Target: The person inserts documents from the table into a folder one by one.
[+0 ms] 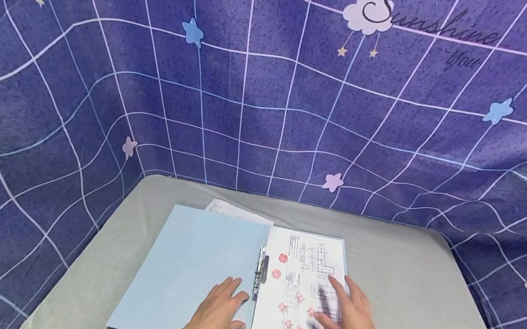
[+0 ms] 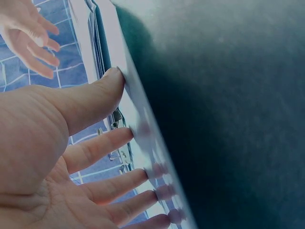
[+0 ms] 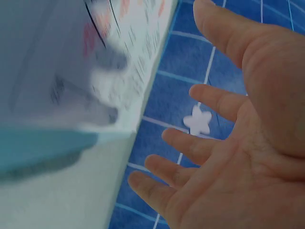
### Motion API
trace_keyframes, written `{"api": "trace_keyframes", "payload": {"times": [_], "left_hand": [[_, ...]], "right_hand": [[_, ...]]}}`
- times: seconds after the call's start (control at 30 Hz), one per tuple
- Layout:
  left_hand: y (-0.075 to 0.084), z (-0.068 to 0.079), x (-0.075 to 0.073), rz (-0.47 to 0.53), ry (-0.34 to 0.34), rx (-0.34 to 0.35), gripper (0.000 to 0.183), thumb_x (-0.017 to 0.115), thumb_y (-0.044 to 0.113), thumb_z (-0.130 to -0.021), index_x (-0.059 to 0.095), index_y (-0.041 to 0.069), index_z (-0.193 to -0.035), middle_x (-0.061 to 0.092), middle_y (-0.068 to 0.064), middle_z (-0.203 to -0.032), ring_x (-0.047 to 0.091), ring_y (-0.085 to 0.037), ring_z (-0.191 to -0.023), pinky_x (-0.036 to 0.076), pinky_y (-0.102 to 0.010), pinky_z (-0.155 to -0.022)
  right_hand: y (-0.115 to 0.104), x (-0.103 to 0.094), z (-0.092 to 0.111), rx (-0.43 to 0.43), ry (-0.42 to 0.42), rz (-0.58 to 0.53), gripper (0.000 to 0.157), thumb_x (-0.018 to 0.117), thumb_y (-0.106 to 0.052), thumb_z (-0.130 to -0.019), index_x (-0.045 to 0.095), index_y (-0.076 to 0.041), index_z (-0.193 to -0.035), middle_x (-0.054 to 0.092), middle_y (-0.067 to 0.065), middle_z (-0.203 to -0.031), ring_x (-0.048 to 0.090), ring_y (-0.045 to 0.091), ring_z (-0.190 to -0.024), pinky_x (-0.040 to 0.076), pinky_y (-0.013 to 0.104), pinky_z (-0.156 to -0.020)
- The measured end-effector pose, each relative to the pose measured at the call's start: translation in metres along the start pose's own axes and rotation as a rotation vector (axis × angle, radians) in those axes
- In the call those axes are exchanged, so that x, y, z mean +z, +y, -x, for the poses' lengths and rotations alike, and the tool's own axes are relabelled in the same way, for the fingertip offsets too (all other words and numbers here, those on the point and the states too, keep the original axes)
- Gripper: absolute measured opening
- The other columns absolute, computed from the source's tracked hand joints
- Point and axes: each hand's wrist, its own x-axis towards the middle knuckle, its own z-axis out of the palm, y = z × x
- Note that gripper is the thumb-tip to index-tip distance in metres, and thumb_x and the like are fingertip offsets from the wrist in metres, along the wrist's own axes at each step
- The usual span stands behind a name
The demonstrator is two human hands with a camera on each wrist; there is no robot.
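Observation:
A light blue ring binder (image 1: 195, 256) lies opened flat in the head view. Printed sheets (image 1: 302, 248) with line drawings and red stamps lie on its right side. A metal clip with a dark part (image 1: 265, 270) stands along the spine. My left hand (image 1: 217, 315) rests on the left cover near the spine; in the left wrist view its fingertips (image 2: 125, 135) touch the surface. Over the sheets is my right hand (image 1: 354, 326), fingers spread and holding nothing. The right wrist view shows its fingers (image 3: 190, 145) apart from the paper, whose surface carries shadows.
Another white printed sheet (image 1: 237, 211) sticks out from behind the binder's top edge. The binder lies on a table with a grey-green cover (image 1: 425, 311). A purple-blue curtain (image 1: 272, 104) with grid lines and stars hangs behind and at the sides.

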Motion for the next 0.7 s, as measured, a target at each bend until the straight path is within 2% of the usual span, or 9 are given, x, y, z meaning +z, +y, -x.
{"api": "trace_keyframes", "payload": {"times": [0.17,0.37,0.7], "left_hand": [[-0.001,0.001,0.001,-0.005,0.004,0.003,0.053,0.09,0.034,-0.074,0.073,0.006,-0.117,0.057,-0.03,-0.14,0.05,-0.052,-0.132,0.042,-0.068,-0.103],[-0.001,0.001,0.001,-0.003,-0.003,-0.01,0.053,0.089,0.034,-0.076,0.073,0.006,-0.117,0.056,-0.029,-0.141,0.049,-0.051,-0.134,0.042,-0.067,-0.105],[0.0,0.0,0.001,-0.003,-0.004,-0.01,0.051,0.09,0.033,-0.076,0.073,0.006,-0.116,0.057,-0.028,-0.14,0.05,-0.05,-0.133,0.042,-0.066,-0.105]], "right_hand": [[-0.009,0.014,0.004,-0.012,-0.057,0.021,0.08,0.091,-0.034,-0.076,0.058,-0.009,-0.144,0.046,0.033,-0.147,0.042,0.061,-0.132,0.037,0.076,-0.101],[-0.013,0.025,0.008,-0.038,-0.089,0.02,0.078,0.092,-0.036,-0.075,0.061,-0.008,-0.141,0.05,0.031,-0.145,0.044,0.063,-0.13,0.038,0.075,-0.101],[-0.016,0.029,0.01,0.015,-0.163,0.024,0.075,0.091,-0.039,-0.076,0.062,-0.009,-0.138,0.048,0.032,-0.147,0.04,0.065,-0.132,0.038,0.075,-0.101]]}}
